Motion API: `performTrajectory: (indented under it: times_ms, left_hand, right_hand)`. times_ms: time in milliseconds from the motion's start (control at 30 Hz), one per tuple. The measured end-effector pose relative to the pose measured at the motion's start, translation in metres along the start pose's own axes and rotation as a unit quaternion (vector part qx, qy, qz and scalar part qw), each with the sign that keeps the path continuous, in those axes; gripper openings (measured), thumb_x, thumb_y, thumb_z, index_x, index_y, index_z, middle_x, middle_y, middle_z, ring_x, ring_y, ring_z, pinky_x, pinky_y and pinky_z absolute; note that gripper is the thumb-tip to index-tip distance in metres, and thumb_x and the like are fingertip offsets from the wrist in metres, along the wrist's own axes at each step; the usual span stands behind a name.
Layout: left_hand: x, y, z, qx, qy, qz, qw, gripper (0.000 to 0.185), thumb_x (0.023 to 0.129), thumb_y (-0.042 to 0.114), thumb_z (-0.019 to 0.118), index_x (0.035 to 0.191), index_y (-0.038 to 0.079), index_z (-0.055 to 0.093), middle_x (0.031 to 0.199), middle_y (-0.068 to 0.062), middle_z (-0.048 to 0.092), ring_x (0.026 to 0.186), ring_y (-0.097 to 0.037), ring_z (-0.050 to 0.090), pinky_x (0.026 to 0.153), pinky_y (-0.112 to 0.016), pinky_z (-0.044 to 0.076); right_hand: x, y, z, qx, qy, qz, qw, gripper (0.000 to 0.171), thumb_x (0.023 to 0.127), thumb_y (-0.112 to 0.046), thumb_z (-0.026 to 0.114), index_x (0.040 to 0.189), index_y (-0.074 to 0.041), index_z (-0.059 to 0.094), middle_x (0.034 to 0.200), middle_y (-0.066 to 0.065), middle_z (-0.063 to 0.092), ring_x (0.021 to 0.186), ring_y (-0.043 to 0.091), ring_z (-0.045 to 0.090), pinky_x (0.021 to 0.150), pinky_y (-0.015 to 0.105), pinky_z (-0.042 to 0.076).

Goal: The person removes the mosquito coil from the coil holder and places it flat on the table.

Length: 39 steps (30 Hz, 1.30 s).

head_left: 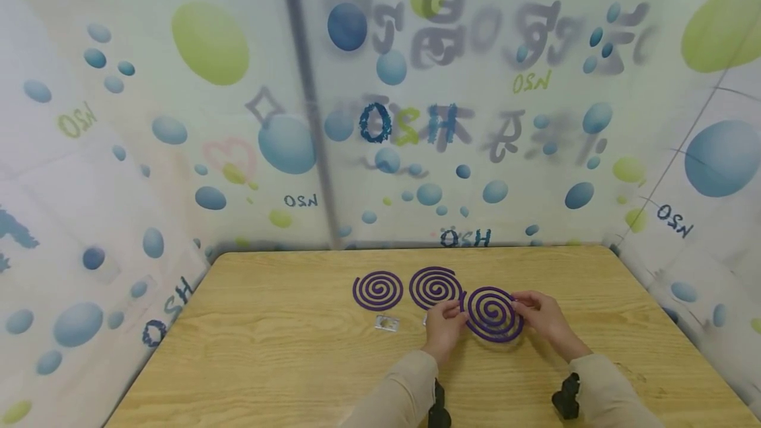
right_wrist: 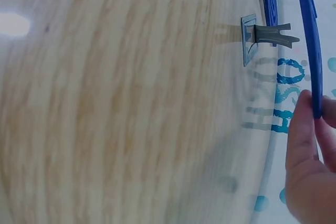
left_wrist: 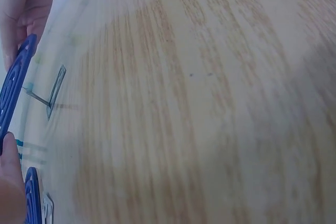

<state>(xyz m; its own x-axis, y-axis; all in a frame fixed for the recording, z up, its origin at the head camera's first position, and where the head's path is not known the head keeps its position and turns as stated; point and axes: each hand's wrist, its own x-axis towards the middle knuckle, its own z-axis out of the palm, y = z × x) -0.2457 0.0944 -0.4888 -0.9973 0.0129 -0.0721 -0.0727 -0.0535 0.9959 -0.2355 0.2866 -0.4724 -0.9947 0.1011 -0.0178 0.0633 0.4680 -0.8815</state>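
Observation:
A purple mosquito coil is held above the table between both hands. My left hand pinches its left rim, and my right hand grips the opposite rim between thumb and fingers. Both wrist views show the coil edge-on, tilted, and apart from the tabletop. Near it stands a small metal coil stand with a raised, forked prong; in the left wrist view this stand is apart from the coil. The head view does not show that prong clearly.
Two more purple coils, a left one and a middle one, lie farther back on the wooden table. A flat metal stand lies before the left coil. Another metal piece is partly hidden by my left hand. A patterned wall rises behind.

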Motion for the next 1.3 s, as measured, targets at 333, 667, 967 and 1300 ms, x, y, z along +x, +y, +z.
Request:
performTrajectory:
  times_ms: [333,667,967,1300]
  left_hand:
    - [0.004,0.007,0.002,0.0,0.014,0.011,0.9998,0.028,0.076,-0.005,0.062,0.103,-0.009,0.058,0.087,-0.011,0.06,0.078,-0.014,0.056,0.066,-0.022,0.052]
    - [0.012,0.018,0.005,-0.035,-0.021,0.019,0.999,0.029,0.077,-0.004,0.062,0.106,-0.005,0.058,0.085,-0.007,0.057,0.075,-0.014,0.058,0.068,-0.024,0.053]
    - [0.015,0.023,0.008,-0.032,-0.059,-0.002,0.9977,0.041,0.079,-0.003,0.06,0.118,-0.002,0.049,0.081,-0.008,0.06,0.066,-0.022,0.062,0.065,-0.039,0.054]
    - [0.022,0.028,0.015,-0.03,-0.009,-0.014,0.9994,0.039,0.079,-0.006,0.059,0.116,0.001,0.05,0.079,-0.009,0.06,0.066,-0.028,0.062,0.059,-0.039,0.054]
  right_hand:
    - [0.001,-0.001,-0.003,0.051,-0.009,0.011,0.999,0.035,0.089,-0.011,0.051,0.115,0.012,0.048,0.094,0.014,0.059,0.078,0.014,0.059,0.067,0.03,0.054]
    - [0.006,-0.002,-0.009,0.083,0.009,0.02,0.996,0.037,0.091,-0.015,0.049,0.12,0.009,0.045,0.103,0.019,0.053,0.079,0.012,0.058,0.071,0.031,0.053]
    - [0.011,-0.01,-0.01,0.105,0.026,0.026,0.994,0.04,0.092,-0.018,0.047,0.123,0.007,0.042,0.109,0.021,0.051,0.077,0.006,0.057,0.074,0.03,0.052]
    - [0.023,-0.007,-0.006,0.139,0.047,0.037,0.988,0.047,0.089,-0.025,0.052,0.123,0.006,0.042,0.105,0.015,0.054,0.077,0.006,0.058,0.075,0.028,0.052]
